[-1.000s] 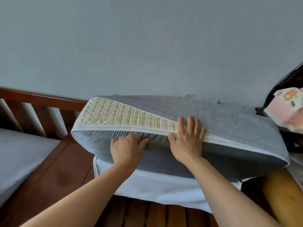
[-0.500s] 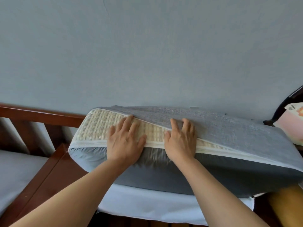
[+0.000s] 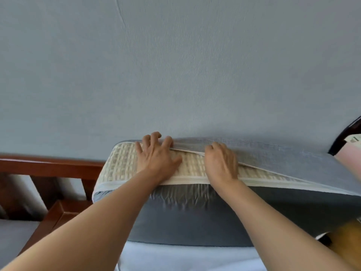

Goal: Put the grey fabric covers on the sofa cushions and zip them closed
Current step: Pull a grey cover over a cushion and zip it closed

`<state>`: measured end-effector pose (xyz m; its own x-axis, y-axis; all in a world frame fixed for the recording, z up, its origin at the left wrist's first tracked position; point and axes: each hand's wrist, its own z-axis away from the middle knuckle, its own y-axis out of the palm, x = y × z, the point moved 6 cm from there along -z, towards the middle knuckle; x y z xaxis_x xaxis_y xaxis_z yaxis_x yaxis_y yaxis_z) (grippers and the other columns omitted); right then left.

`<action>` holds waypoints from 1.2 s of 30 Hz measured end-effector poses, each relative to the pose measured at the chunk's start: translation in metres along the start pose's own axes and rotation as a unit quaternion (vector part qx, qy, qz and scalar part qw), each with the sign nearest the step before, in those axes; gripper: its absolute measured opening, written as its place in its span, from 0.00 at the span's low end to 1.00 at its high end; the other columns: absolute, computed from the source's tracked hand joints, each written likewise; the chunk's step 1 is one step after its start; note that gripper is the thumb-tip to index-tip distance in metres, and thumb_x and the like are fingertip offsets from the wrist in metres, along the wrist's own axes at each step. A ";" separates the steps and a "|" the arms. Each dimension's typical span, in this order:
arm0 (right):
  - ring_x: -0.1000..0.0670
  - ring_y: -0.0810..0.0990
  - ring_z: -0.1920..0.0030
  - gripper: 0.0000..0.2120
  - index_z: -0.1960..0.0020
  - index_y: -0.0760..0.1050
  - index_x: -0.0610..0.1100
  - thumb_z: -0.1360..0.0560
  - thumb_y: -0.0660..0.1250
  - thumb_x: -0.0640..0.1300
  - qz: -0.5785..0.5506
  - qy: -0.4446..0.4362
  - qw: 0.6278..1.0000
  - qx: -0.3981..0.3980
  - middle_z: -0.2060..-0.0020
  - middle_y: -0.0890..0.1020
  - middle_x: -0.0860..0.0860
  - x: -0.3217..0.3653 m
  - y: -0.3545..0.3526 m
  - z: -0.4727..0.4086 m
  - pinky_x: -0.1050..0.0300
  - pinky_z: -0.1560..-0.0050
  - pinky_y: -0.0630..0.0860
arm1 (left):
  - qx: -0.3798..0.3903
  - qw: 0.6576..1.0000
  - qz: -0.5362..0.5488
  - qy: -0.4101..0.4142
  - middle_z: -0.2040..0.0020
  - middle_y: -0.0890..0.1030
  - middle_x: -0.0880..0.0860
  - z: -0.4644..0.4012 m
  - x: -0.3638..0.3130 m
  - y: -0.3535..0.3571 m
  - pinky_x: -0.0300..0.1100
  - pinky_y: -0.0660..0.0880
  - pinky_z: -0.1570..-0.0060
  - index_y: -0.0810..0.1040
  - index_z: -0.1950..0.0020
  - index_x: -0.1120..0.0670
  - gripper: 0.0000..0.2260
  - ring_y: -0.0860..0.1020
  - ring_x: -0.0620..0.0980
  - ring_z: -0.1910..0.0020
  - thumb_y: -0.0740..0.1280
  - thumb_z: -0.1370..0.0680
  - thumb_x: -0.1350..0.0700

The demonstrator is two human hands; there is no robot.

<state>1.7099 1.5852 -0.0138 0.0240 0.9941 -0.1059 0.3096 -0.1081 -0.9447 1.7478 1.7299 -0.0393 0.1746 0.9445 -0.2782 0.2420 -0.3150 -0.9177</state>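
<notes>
A sofa cushion lies across the middle, its woven cream top (image 3: 121, 163) bare at the left end. The grey cover (image 3: 283, 159) wraps its front side and the right part of its top. A white zip tape (image 3: 273, 181) runs along the front top edge, still open. My left hand (image 3: 156, 159) lies on the woven top, its fingertips curled round the cover's loose edge at the far side. Just to the right, my right hand (image 3: 220, 163) grips the same edge with bent fingers.
The cushion rests on a white cushion (image 3: 185, 257) on a dark wooden sofa frame (image 3: 48, 165). A grey seat pad (image 3: 15, 235) lies lower left. A pale blue wall (image 3: 175, 65) stands right behind. A pink packet (image 3: 349, 155) and a dark curved object sit at the right edge.
Both hands have moved from the cushion's front edge up across the woven top to the cover's loose edge and curled on it. The view has tilted upward.
</notes>
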 end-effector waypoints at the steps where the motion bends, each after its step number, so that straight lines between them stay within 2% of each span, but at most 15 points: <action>1: 0.44 0.73 0.45 0.13 0.42 0.72 0.38 0.23 0.54 0.31 -0.027 0.040 0.999 -0.014 0.45 0.75 0.43 -0.002 0.001 0.001 0.55 0.57 0.62 | 0.001 1.000 0.021 -0.002 0.40 0.69 0.50 -0.005 0.003 0.001 0.52 0.59 0.38 0.67 0.44 0.46 0.13 0.64 0.54 0.38 0.58 0.26 0.44; 3: 0.44 0.71 0.45 0.12 0.42 0.71 0.40 0.23 0.56 0.33 -0.087 0.100 0.990 -0.039 0.45 0.75 0.44 -0.002 0.006 0.002 0.56 0.57 0.63 | -0.008 1.000 0.023 0.000 0.44 0.73 0.51 -0.013 0.006 0.002 0.51 0.61 0.42 0.66 0.45 0.48 0.10 0.67 0.54 0.41 0.57 0.24 0.48; 6: 0.44 0.69 0.43 0.14 0.41 0.72 0.43 0.24 0.57 0.32 -0.149 0.144 0.977 -0.058 0.44 0.73 0.45 0.016 0.015 -0.010 0.54 0.48 0.67 | -0.040 0.999 0.009 0.005 0.46 0.75 0.50 -0.022 0.009 0.001 0.48 0.60 0.47 0.72 0.44 0.49 0.10 0.68 0.53 0.45 0.56 0.24 0.54; 9: 0.43 0.71 0.45 0.13 0.46 0.75 0.41 0.24 0.56 0.31 -0.193 0.182 0.959 -0.097 0.48 0.76 0.44 0.047 0.014 -0.020 0.53 0.48 0.66 | -0.079 0.996 0.014 0.022 0.51 0.75 0.50 -0.029 0.022 -0.006 0.45 0.59 0.52 0.76 0.50 0.51 0.11 0.70 0.52 0.50 0.56 0.25 0.61; 11: 0.43 0.73 0.49 0.10 0.50 0.76 0.39 0.24 0.57 0.31 -0.198 0.161 0.959 -0.125 0.52 0.78 0.43 0.064 0.014 -0.023 0.54 0.52 0.64 | -0.085 0.995 -0.009 0.050 0.52 0.76 0.50 -0.035 0.042 -0.014 0.45 0.61 0.53 0.76 0.51 0.52 0.11 0.72 0.53 0.52 0.57 0.26 0.62; 13: 0.44 0.72 0.48 0.07 0.49 0.74 0.41 0.22 0.58 0.34 -0.174 0.140 0.968 -0.112 0.51 0.77 0.45 0.070 0.016 -0.025 0.56 0.54 0.60 | -0.081 0.995 -0.009 0.055 0.52 0.78 0.51 -0.042 0.074 -0.022 0.46 0.64 0.54 0.77 0.51 0.52 0.10 0.74 0.54 0.52 0.58 0.24 0.61; 17: 0.46 0.70 0.45 0.07 0.46 0.70 0.44 0.20 0.55 0.39 -0.148 0.111 0.981 -0.058 0.48 0.75 0.47 0.074 0.019 -0.026 0.53 0.46 0.63 | -0.051 0.992 0.110 0.019 0.53 0.80 0.51 -0.039 0.124 -0.023 0.45 0.70 0.57 0.78 0.52 0.53 0.08 0.76 0.54 0.54 0.61 0.21 0.53; 19: 0.46 0.71 0.48 0.09 0.51 0.69 0.45 0.19 0.51 0.44 -0.147 0.097 0.983 -0.055 0.54 0.74 0.48 0.077 0.019 -0.026 0.52 0.46 0.63 | -0.060 0.985 0.164 0.009 0.56 0.79 0.52 -0.036 0.126 -0.020 0.45 0.69 0.59 0.77 0.54 0.55 0.07 0.75 0.54 0.56 0.62 0.21 0.54; 23: 0.48 0.69 0.65 0.21 0.68 0.60 0.47 0.19 0.51 0.55 -0.144 0.074 0.983 -0.088 0.71 0.68 0.53 0.082 0.020 -0.028 0.53 0.57 0.65 | -0.118 0.975 0.188 0.011 0.60 0.76 0.54 -0.033 0.123 -0.016 0.44 0.64 0.62 0.73 0.57 0.57 0.07 0.72 0.53 0.60 0.60 0.21 0.57; 25: 0.48 0.69 0.69 0.24 0.72 0.58 0.48 0.20 0.50 0.58 -0.145 0.080 0.981 -0.101 0.75 0.67 0.53 0.081 0.020 -0.032 0.55 0.64 0.62 | -0.153 0.970 0.189 0.029 0.64 0.74 0.54 -0.023 0.123 -0.023 0.44 0.62 0.65 0.71 0.59 0.57 0.10 0.71 0.55 0.64 0.58 0.20 0.54; 28: 0.48 0.69 0.70 0.26 0.73 0.60 0.47 0.20 0.50 0.57 -0.157 0.084 0.977 -0.119 0.76 0.67 0.52 0.078 0.021 -0.034 0.57 0.67 0.60 | -0.141 0.969 0.200 0.048 0.69 0.73 0.53 0.004 0.120 -0.029 0.45 0.64 0.69 0.67 0.59 0.54 0.11 0.70 0.57 0.69 0.55 0.21 0.50; 30: 0.48 0.70 0.70 0.26 0.72 0.65 0.46 0.19 0.50 0.57 -0.164 0.077 0.975 -0.125 0.75 0.70 0.50 0.078 0.018 -0.035 0.57 0.68 0.60 | -0.118 0.970 0.211 0.009 0.66 0.76 0.54 0.019 0.121 -0.029 0.47 0.67 0.67 0.70 0.60 0.54 0.12 0.73 0.57 0.66 0.59 0.20 0.49; 32: 0.47 0.70 0.70 0.25 0.69 0.69 0.45 0.20 0.51 0.57 -0.166 0.050 0.977 -0.120 0.73 0.71 0.49 0.082 0.015 -0.037 0.56 0.66 0.60 | -0.119 0.971 0.199 -0.060 0.62 0.77 0.53 0.029 0.123 -0.028 0.45 0.66 0.65 0.72 0.59 0.54 0.12 0.74 0.55 0.60 0.61 0.21 0.48; 34: 0.45 0.71 0.69 0.24 0.70 0.68 0.44 0.20 0.55 0.55 -0.159 0.000 0.981 -0.113 0.74 0.71 0.48 0.095 0.012 -0.028 0.55 0.64 0.59 | -0.141 0.969 0.178 -0.095 0.58 0.76 0.52 0.042 0.120 -0.027 0.46 0.66 0.62 0.74 0.57 0.55 0.10 0.72 0.54 0.55 0.61 0.21 0.50; 36: 0.44 0.74 0.66 0.23 0.71 0.70 0.43 0.20 0.58 0.53 -0.148 -0.028 0.978 -0.148 0.73 0.74 0.45 0.111 0.006 -0.010 0.55 0.63 0.60 | -0.187 0.962 0.177 -0.089 0.59 0.76 0.52 0.055 0.114 -0.027 0.47 0.66 0.65 0.73 0.59 0.55 0.08 0.71 0.54 0.56 0.62 0.22 0.53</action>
<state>1.7238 1.6952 -0.0286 -0.1574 0.9785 0.1330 0.5563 0.1991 -0.8068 1.7088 1.8516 -0.0622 0.1510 0.7625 -0.6292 0.5290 -0.6000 -0.6001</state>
